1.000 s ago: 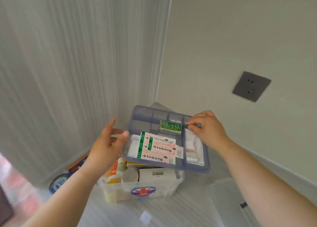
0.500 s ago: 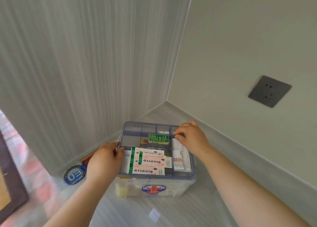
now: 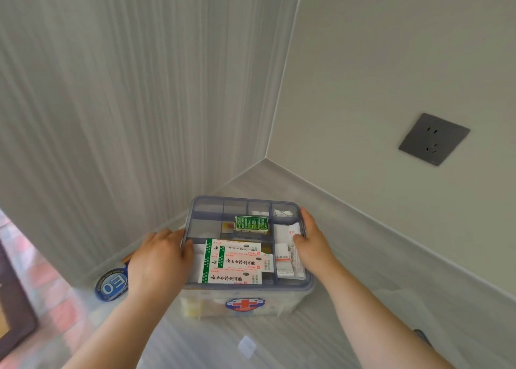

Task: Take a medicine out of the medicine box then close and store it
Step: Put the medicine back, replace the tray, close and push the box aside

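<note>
Left hand [image 3: 162,259] grips the left rim of the blue divider tray [image 3: 192,220], which sits on the clear medicine box [image 3: 243,301]. Between the hands: plaster cartons [image 3: 234,262], green packet [image 3: 251,224]. Right hand [image 3: 310,243] apparently clasps the right rim.

Medicine box [image 3: 290,299]: translucent plastic, red-cross emblem on the front wall, standing upright in the wall corner. Blue-grey divided tray [image 3: 195,201] sits level in its top. Tray holds white-and-green bandage cartons [image 3: 237,265], a small green carton [image 3: 251,224], and white sachets [image 3: 286,252].
</note>
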Available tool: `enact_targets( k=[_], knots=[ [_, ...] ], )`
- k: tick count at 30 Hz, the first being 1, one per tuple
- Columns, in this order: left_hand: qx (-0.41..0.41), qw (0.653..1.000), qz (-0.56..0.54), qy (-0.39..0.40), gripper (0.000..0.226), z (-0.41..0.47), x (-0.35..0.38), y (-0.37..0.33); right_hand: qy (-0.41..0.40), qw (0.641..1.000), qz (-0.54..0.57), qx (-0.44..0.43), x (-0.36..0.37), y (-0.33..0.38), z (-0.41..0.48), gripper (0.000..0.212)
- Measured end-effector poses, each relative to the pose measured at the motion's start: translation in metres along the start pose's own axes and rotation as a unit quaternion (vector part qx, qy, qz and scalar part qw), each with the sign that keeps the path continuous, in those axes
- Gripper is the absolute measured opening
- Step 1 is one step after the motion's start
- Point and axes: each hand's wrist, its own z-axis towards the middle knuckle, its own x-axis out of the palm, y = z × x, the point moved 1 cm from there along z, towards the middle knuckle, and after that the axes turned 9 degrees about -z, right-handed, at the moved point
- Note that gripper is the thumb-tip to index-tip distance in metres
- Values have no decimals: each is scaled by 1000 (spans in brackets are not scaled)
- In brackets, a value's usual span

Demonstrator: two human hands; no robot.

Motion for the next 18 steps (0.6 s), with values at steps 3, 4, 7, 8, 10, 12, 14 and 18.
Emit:
enact_targets(
  k=[3,4,7,8,10,12,14,18],
  knots=[
    [-3,997,71,30,26,0,-4,-4,-12,1000,15,-2,1,1,2,56],
    [-5,995,89,42,27,0,-5,-5,-21,1000,13,-7,1,2,3,56],
    [-12,992,108,61,30,-1,-6,-7,-28,1000,5,-12,3,2,4,52],
    [-15,992,105,63,30,-2,-6,-7,-26,1000,-2,-13,4,1,4,51],
    [-27,994,86,66,31,-3,-5,-7,-22,1000,-12,-19,5,-1,4,49],
    [-27,995,70,73,35,-2,-2,-7,-18,999,-21,-20,6,-3,5,49],
    [-20,996,44,77,39,-2,1,-5,-14,999,-27,-21,7,-3,5,49],
    [20,995,-40,92,48,1,7,6,5,995,-97,-23,7,-5,4,51]
  ],
)
